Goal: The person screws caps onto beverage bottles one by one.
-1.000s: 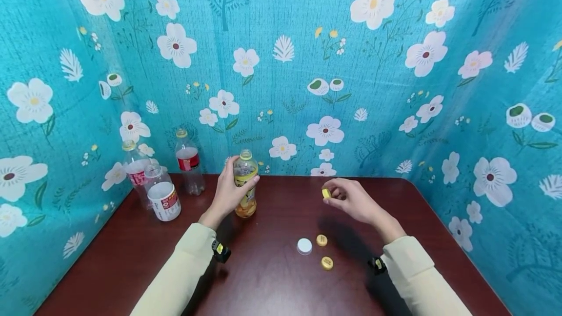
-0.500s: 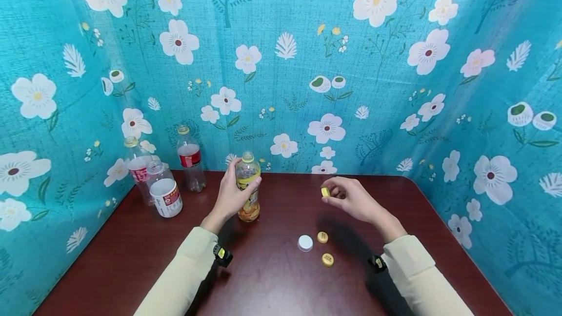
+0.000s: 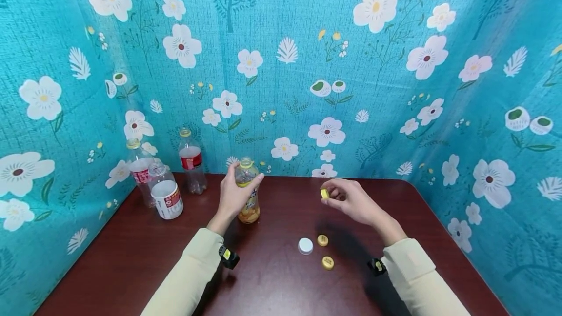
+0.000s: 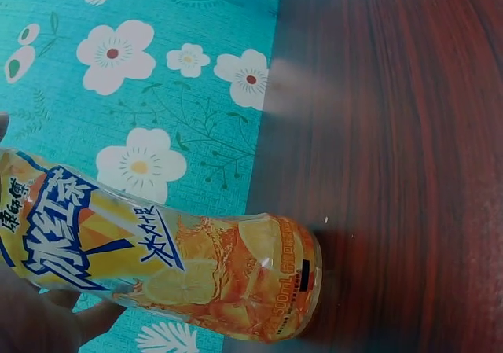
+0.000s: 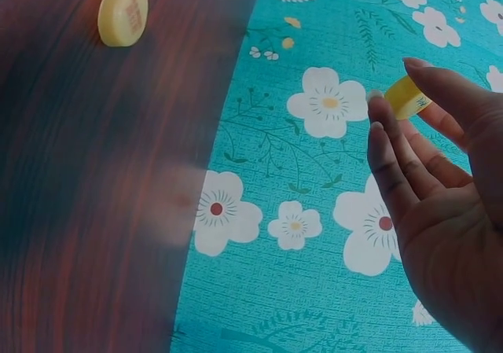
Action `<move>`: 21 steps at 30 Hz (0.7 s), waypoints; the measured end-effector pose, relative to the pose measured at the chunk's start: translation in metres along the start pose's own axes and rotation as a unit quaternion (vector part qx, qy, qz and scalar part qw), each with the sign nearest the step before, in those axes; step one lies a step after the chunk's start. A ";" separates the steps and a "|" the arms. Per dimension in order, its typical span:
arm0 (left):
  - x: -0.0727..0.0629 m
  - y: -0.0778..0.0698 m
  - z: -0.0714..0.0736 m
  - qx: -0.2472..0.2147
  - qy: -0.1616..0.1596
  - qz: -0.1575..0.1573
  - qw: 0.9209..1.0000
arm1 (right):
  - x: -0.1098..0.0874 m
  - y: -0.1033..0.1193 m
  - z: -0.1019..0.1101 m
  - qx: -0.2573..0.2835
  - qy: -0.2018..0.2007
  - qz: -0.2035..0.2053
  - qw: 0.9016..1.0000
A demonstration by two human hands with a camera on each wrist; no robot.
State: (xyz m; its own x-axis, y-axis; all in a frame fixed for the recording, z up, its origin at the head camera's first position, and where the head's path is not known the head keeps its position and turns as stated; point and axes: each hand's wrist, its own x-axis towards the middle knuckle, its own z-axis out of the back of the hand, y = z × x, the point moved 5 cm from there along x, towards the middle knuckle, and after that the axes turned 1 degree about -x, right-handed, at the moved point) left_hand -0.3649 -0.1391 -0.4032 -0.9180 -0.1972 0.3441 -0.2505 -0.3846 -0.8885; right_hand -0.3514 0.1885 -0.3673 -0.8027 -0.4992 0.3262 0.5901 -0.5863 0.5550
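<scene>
My left hand (image 3: 232, 194) grips the upper part of an uncapped plastic iced tea bottle (image 3: 249, 205), with fingers and thumb around it. Its yellow label (image 4: 71, 227) and lemon-printed lower part (image 4: 244, 274) fill much of the left wrist view. The bottle stands nearly upright at the table's far side, its open neck (image 3: 246, 161) facing up. To the right, my right hand (image 3: 353, 200) pinches a small yellow bottle cap (image 5: 405, 97) between thumb and fingertips, raised above the table. Part of the left hand lies outside the left wrist view.
Three uncapped bottles stand at the left back: a red-label bottle (image 3: 191, 165), a pink-label bottle (image 3: 139, 172) and a white-label bottle (image 3: 169, 201). A white cap (image 3: 305, 246) and two yellow caps, a nearer one (image 3: 327, 263) and a farther one (image 3: 322, 240), lie mid-table. Floral cloth (image 3: 281, 87) encloses the table.
The left hand has brought the iced tea bottle slightly nearer and lower in the head view. The right hand keeps its pinch on the cap in nearly the same place.
</scene>
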 end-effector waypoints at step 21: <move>-0.017 -0.017 -0.007 0.009 0.052 -0.021 0.998 | 0.014 0.027 0.009 -0.006 -0.006 0.032 0.999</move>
State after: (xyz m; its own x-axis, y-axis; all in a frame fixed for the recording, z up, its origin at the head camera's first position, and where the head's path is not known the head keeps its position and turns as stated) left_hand -0.3471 -0.1229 -0.3957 -0.9338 -0.0867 0.3471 -0.2848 -0.4068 -0.8680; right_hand -0.3469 0.1716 -0.3404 -0.7644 -0.5278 0.3702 0.6410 -0.5608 0.5241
